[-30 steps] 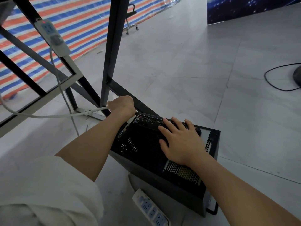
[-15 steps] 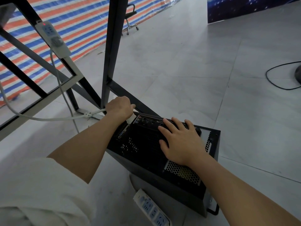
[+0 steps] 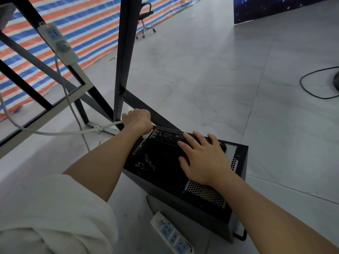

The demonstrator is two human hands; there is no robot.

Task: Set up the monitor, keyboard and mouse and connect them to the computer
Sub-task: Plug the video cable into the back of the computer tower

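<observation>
The black computer case [image 3: 161, 173] stands on the grey floor with its rear port panel turned toward me. My right hand [image 3: 203, 158] lies flat on that panel, fingers spread over the upper ports. My left hand [image 3: 138, 121] grips the end of a white cable [image 3: 55, 132] at the case's top left corner, next to the audio jacks. The plug itself is hidden inside my fist. No monitor, keyboard or mouse shows in this view.
A black desk leg [image 3: 126, 52] and crossbar rise just behind the case. One white power strip [image 3: 56, 41] hangs on the frame at left; another [image 3: 171, 233] lies on the floor below the case. A black cable [image 3: 315, 83] loops at right, an office chair [image 3: 145, 19] far back.
My left hand, still gripping the white cable, has shifted slightly along the case's top left corner. The right hand has stayed flat on the panel.
</observation>
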